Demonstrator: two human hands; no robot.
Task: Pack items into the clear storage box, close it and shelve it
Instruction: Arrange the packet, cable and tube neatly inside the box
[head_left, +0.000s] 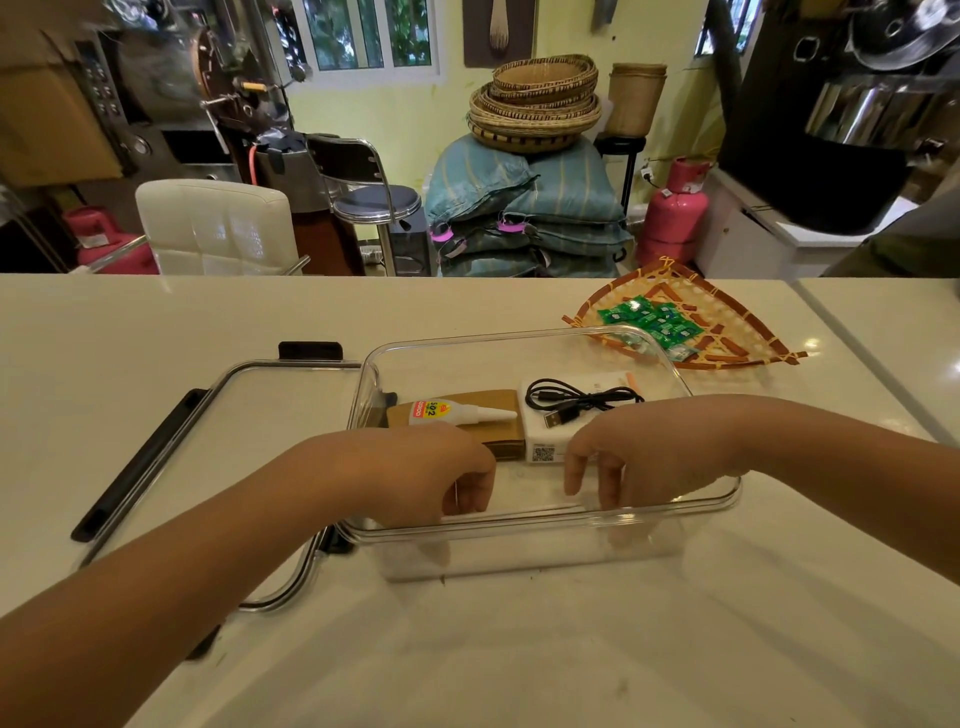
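Note:
The clear storage box (524, 343) stands open on the white counter. Inside it lie a brown cardboard packet (498, 402), a white glue bottle (457, 411) on top of that packet, a white box (550, 441) and a coiled black USB cable (576, 400). Both hands reach down into the near part of the box. My left hand (436, 473) has its fingers curled downward beside the brown packet, and nothing shows in them. My right hand (623, 457) hangs with fingers spread next to the white box. The clear lid (249, 415) with black latches lies flat to the left of the box.
A woven bamboo tray (727, 332) with several green sachets (649, 317) sits at the back right of the counter. Beyond the counter stand a white chair (218, 223), a bar stool (374, 197), stacked sacks, baskets and pink gas cylinders (675, 208).

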